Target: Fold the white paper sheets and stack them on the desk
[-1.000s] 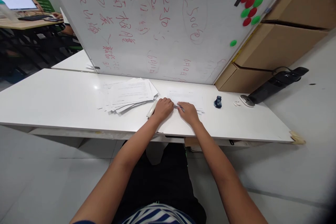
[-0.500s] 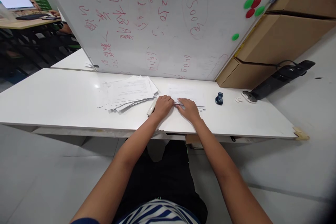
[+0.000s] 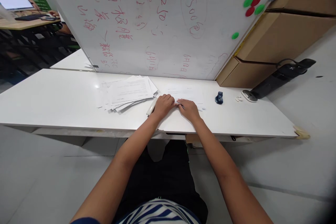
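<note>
My left hand (image 3: 165, 105) and my right hand (image 3: 189, 109) meet at the near edge of some printed sheets of paper (image 3: 190, 93) on the table. Both have their fingers closed at that edge, where a little of the paper is raised between them. The exact finger grip is partly hidden. Beside my left wrist lies a white elongated object (image 3: 151, 107), perhaps a stapler, partly covered by the hand. A fanned stack of printed papers (image 3: 131, 91) lies to the left of it.
A small dark blue object (image 3: 219, 98) sits on the white table (image 3: 65, 98) right of the sheets. Farther right are small white pieces (image 3: 238, 99), a computer mouse (image 3: 249, 96) and a black bottle (image 3: 280, 80). Behind stand a whiteboard (image 3: 168, 17) and cardboard boxes (image 3: 291, 38).
My fingers have shifted slightly along the paper's near edge, and the dark gap seen there between my hands has given way to a pale raised edge. The rest stays put.
</note>
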Demonstrator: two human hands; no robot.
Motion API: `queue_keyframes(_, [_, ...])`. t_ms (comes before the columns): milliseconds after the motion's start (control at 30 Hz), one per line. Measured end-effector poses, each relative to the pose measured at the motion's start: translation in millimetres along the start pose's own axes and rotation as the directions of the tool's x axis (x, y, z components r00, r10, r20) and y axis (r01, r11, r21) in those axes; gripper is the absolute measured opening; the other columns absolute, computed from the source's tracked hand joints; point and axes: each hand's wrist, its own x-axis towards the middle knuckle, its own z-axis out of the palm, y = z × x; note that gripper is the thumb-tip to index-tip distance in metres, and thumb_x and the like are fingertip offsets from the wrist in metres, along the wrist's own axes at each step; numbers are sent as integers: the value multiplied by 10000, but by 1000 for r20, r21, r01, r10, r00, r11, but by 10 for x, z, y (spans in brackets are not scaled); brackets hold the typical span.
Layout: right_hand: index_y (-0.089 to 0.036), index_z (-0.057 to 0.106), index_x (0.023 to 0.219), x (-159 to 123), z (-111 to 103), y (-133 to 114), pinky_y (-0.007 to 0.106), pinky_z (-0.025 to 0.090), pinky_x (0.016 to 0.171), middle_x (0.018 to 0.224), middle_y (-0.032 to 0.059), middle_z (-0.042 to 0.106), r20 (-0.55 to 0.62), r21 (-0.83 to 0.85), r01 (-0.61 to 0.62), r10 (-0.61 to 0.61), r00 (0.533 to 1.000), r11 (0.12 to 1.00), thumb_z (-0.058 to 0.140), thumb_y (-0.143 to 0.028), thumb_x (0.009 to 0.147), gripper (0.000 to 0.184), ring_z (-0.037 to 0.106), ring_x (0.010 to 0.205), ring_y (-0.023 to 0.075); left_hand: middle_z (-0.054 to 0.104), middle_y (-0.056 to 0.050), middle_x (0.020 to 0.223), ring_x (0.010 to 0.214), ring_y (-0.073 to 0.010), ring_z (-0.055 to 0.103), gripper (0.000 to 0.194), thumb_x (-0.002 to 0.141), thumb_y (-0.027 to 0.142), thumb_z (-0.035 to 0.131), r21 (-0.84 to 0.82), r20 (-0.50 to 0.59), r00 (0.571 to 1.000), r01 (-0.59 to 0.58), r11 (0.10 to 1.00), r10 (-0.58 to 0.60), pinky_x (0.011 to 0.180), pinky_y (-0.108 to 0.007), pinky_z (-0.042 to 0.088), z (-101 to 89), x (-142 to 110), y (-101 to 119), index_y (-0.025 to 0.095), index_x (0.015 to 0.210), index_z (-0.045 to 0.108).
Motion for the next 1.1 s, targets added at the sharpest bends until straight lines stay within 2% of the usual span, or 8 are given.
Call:
queue_keyframes(300, [-190,675,1112,-5,22,13,396,480,913,1139,74,703,3,-29,-21,21,1000,999,416,-197,934,315,648,1038,246,631,-85,1036,959,-221,566,180,956,176,441,-76,5,999,42,996,-42,797,-333,415,24,23,7,187,1034,603])
queue_keyframes(467, [-183,679,1099,-7,2,48,384,492,868,1079,83,720,-22,-59,-88,87,996,994,404,-169,915,331,663,969,253,576,-113,1267,1142,-224,541,392,926,114,423,-233,-74,978,174,957,-195,911,-341,447,42,21,6,170,1314,443])
queue_keyframes(667, [-167,681,1089,-227,-411,4,382,532,829,1014,108,732,-350,81,-320,328,878,944,411,-321,938,346,680,934,260,520,-169,1336,1272,-237,457,400,949,220,423,-308,-144,977,104,946,-154,1033,-385,391,-23,37,-38,124,1337,402])
queue_keyframes(800, [-197,683,1111,-730,-573,-385,385,519,933,1085,96,719,-450,28,-202,193,872,979,433,-265,933,315,671,1026,238,657,-127,1080,1077,-236,585,297,978,340,381,-461,-79,983,110,880,-164,947,-378,439,-205,24,60,149,1054,596])
queue_keyframes(867, [-237,672,1145,-1012,-518,-631,384,524,951,1098,61,718,-394,12,-95,92,914,995,411,-195,925,344,662,1063,215,686,-105,947,943,-219,636,400,998,410,310,-648,20,942,268,713,-336,855,-360,480,-377,-107,200,162,951,620])
queue_keyframes(933, [-279,657,1174,-1258,-414,-854,394,535,946,1102,34,716,-343,34,-29,39,939,999,413,-158,910,379,652,1088,207,692,-122,1005,896,-209,657,509,1004,480,215,-830,193,813,434,350,-550,769,-339,507,-590,-375,364,155,1062,603])
queue_keyframes(1000, [-314,627,1220,-1459,-304,-1033,409,535,945,1114,22,712,-318,82,13,13,948,997,434,-139,896,416,642,1108,210,686,-151,1087,917,-221,666,580,985,548,198,-858,445,731,514,-13,-518,728,-333,519,-807,-755,509,159,1259,529])
queue_keyframes(1100, [-354,542,1314,-1689,-175,-1219,432,503,972,1140,18,703,-295,160,88,-38,955,983,474,-110,873,509,634,1123,216,699,-125,1093,939,-241,666,532,870,558,548,-721,689,604,631,-287,-401,727,-326,529,-1033,-1370,624,203,1266,563])
